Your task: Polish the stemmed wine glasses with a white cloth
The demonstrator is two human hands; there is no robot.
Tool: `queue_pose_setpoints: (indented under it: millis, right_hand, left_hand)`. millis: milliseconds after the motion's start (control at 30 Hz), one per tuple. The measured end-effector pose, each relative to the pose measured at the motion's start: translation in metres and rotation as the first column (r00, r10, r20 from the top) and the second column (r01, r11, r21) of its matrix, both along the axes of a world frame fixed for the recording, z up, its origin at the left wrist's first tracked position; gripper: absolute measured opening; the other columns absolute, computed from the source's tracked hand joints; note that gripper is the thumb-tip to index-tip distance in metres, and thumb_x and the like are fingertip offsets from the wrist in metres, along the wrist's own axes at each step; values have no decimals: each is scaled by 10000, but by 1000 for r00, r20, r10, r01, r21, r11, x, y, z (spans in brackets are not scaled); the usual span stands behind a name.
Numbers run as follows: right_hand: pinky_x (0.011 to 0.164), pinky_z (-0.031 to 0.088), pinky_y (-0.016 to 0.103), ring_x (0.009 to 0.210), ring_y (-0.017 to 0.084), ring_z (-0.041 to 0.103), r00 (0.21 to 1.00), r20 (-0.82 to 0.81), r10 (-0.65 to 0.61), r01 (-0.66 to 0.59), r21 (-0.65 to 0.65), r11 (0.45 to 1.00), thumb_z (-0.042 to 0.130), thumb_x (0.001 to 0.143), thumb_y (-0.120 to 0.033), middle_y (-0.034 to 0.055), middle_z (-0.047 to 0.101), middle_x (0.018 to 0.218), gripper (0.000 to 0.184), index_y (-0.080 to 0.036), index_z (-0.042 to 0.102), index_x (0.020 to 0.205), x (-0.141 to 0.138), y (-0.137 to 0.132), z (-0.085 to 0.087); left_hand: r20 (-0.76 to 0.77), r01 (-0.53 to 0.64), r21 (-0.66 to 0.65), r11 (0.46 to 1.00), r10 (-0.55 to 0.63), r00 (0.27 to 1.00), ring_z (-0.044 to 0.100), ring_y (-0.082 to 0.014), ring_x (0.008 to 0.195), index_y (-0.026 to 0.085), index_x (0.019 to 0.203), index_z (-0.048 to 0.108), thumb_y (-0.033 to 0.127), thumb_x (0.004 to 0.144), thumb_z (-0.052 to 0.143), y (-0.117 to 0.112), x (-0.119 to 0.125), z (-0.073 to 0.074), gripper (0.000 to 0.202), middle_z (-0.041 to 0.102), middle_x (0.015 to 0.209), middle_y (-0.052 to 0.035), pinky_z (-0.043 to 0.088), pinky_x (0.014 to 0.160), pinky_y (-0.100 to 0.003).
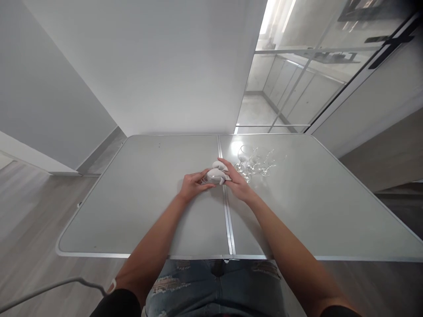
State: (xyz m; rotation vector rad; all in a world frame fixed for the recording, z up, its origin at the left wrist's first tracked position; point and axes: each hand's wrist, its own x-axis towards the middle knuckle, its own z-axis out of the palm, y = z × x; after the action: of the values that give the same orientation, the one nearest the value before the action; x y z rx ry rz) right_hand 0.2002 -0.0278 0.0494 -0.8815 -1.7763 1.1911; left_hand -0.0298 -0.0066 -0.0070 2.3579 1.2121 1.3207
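Note:
Over the middle of the table (158, 211), both hands are close together around a clear glass (211, 177) and a white cloth (218, 166). My left hand (192, 185) has its fingers closed round the glass from the left. From the other side, my right hand (238, 181) grips the bunched cloth, which is pressed to the glass and seems partly inside it. Fingers and cloth hide much of the glass. Just right of my right hand, several clear stemmed glasses (246, 153) stand in a tight group.
A metal seam (228, 220) divides the folding table under my hands. Behind it rises a white wall (158, 79), with a glass-paned door (280, 92) at the right. A grey cable (56, 284) runs across the lower left towards my left arm.

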Motion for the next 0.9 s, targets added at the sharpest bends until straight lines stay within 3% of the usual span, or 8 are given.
queue_pose_setpoints:
  millis: [100,200,300,500,600,733,900]
  right_hand:
    - [1141,417,540,1276,269,577,983,181,-18,-12,164,986,443,834,-81,67,629,1373,797,-296,319,1592,-2,0,-6]
    - [1115,433,558,1242,280,593,965,258,-33,-16,187,982,439,814,-67,73,653,1315,819,-298,324,1591,-2,2,-11]
    - [1068,467,543,1146,270,630,975,224,-4,-18,94,995,447,789,-76,57,693,1198,793,-296,384,1547,-1,3,-9]
    - [905,551,425,990,238,662,999,-25,-23,18,-164,986,507,783,-142,31,701,1116,658,-309,446,1417,1,0,-2]
    - [984,518,456,1052,243,651,999,-29,-32,31,-39,999,496,808,-139,46,691,1181,700,-297,361,1477,-2,-2,-4]
    - [1089,429,551,1166,282,598,980,189,-64,24,203,979,451,832,-105,95,664,1265,803,-262,249,1593,-8,-3,-8]
    - [1039,456,562,1116,307,606,953,281,-110,41,242,969,448,807,-93,111,687,1174,749,-242,383,1538,-7,-2,-6]
  left_hand:
    - [-20,14,22,1000,-13,1000,463,-67,506,175,1225,747,704,774,718,2,-1,-2,695,667,681,14,418,547,-199]
    - [-62,27,35,999,-25,998,507,-72,513,193,1225,748,702,767,723,2,-2,-5,685,696,697,2,426,558,-197]
    - [-79,37,38,999,-34,996,536,-77,522,217,1242,743,684,771,733,1,-3,-6,663,703,698,-2,426,562,-195]
    - [-53,48,0,999,-48,997,499,-73,529,207,1264,732,683,776,728,-1,-3,-2,682,672,690,8,427,568,-196]
    - [-39,-10,4,1000,10,999,486,-70,521,203,1265,732,677,798,714,0,-3,-1,665,657,669,14,423,568,-196]
    - [-26,-35,66,997,37,999,492,-67,506,197,1229,748,662,784,739,2,-4,-4,644,681,678,7,426,565,-197]
    - [-65,2,69,998,3,998,542,-80,516,212,1210,759,677,768,741,3,-5,-6,642,702,684,-9,421,551,-197]
